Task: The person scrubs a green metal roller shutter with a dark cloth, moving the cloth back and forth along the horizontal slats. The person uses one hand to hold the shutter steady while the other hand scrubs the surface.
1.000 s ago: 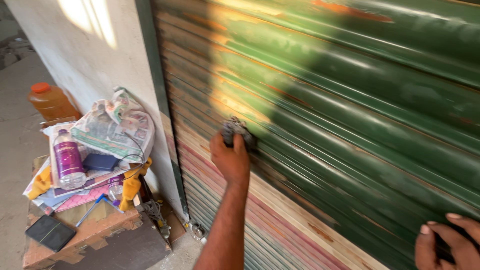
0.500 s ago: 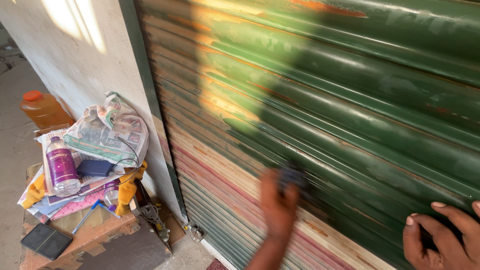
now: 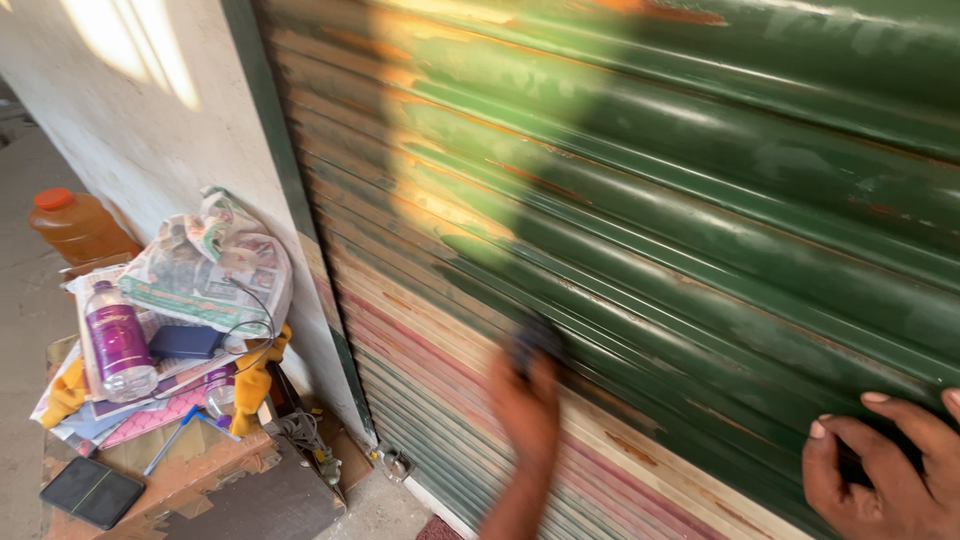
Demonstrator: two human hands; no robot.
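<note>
Pressing dark pad [image 3: 533, 340] against green shutter [image 3: 700, 230], left hand [image 3: 525, 405] clenched, blurred; right hand [image 3: 885, 465] fingers spread on shutter.

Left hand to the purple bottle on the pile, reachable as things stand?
Probably yes. The left hand, blurred and pressing a dark pad on the shutter, has open space toward the bottle, which lies on top of the papers uncovered. It would have to leave the shutter first.

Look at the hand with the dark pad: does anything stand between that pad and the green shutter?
Nothing visible does. The left hand presses the dark pad straight onto the green shutter; motion blur hides the exact contact.
</note>
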